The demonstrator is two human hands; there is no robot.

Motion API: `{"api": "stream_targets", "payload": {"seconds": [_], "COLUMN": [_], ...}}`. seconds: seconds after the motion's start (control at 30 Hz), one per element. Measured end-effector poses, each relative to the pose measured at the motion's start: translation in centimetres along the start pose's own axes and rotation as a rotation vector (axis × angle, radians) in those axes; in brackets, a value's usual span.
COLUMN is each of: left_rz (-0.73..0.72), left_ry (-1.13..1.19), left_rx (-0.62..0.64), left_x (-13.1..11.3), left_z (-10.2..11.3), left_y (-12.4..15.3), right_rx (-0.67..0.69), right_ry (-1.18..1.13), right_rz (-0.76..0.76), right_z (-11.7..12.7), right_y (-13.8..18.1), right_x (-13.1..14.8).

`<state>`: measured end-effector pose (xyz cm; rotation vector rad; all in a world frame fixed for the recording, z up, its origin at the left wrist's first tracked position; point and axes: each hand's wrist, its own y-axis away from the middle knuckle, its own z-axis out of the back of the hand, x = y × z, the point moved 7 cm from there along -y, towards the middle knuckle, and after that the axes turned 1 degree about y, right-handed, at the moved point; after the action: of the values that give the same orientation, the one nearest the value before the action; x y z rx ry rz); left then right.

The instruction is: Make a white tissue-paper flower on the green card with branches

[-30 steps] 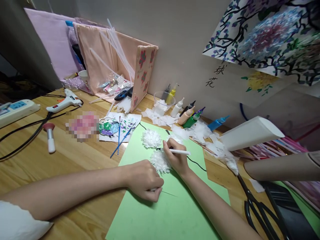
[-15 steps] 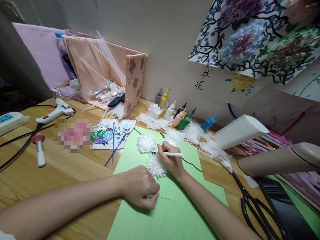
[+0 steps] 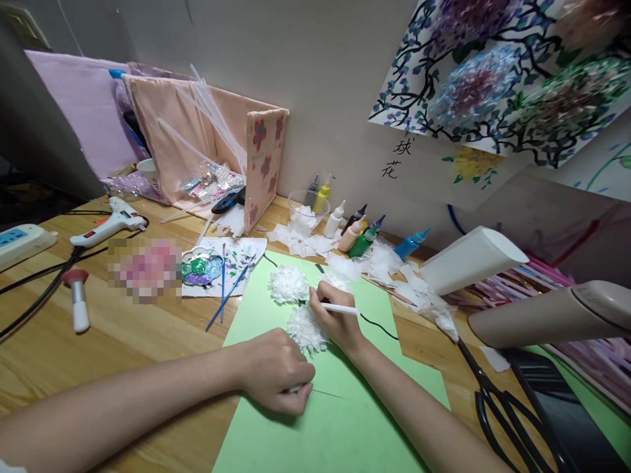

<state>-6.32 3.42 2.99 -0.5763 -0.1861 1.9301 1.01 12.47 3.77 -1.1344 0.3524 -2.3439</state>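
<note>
My right hand [image 3: 339,318] is closed around a white marker [image 3: 342,309], its tip end hidden near the black marks between the paper flowers. My left hand [image 3: 279,371] rests as a fist on the green paper [image 3: 276,440]; a bit of something white, perhaps a cap, shows between its fingers. Three fluffy white paper flowers sit on the sheet: one [image 3: 288,284] at upper left, one [image 3: 306,328] between my hands, and one [image 3: 340,281] partly behind my right hand. A black curved line [image 3: 378,325] runs to the sheet's right edge.
Two blue paintbrushes [image 3: 224,303] and a paint palette [image 3: 201,266] lie to the left, near a glue gun [image 3: 111,222]. Paint bottles [image 3: 362,242] and white paper scraps [image 3: 384,259] line the back. Black scissors [image 3: 497,401] and a dark phone-like slab [image 3: 557,401] are at right.
The marker in my right hand has tilted and shifted slightly left and down. My left hand stays in place as a fist.
</note>
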Motion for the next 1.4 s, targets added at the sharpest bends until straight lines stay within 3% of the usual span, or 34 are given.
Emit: {"api": "stream_targets", "payload": {"seconds": [0.83,1.4], "left_rz": [0.005,0.017], "left_ry": [0.003,0.002], "left_rx": [-0.023,-0.040], "left_x": [0.05,0.15], "left_z": [0.13,0.08], "left_y": [0.04,0.15], "right_rx": [-0.036,-0.025], "right_ry": [0.003,-0.031], "right_rz": [0.076,0.035], "right_z": [0.09,0.14], "right_y": [0.25,0.42], "right_x": [0.42,0.06]}}
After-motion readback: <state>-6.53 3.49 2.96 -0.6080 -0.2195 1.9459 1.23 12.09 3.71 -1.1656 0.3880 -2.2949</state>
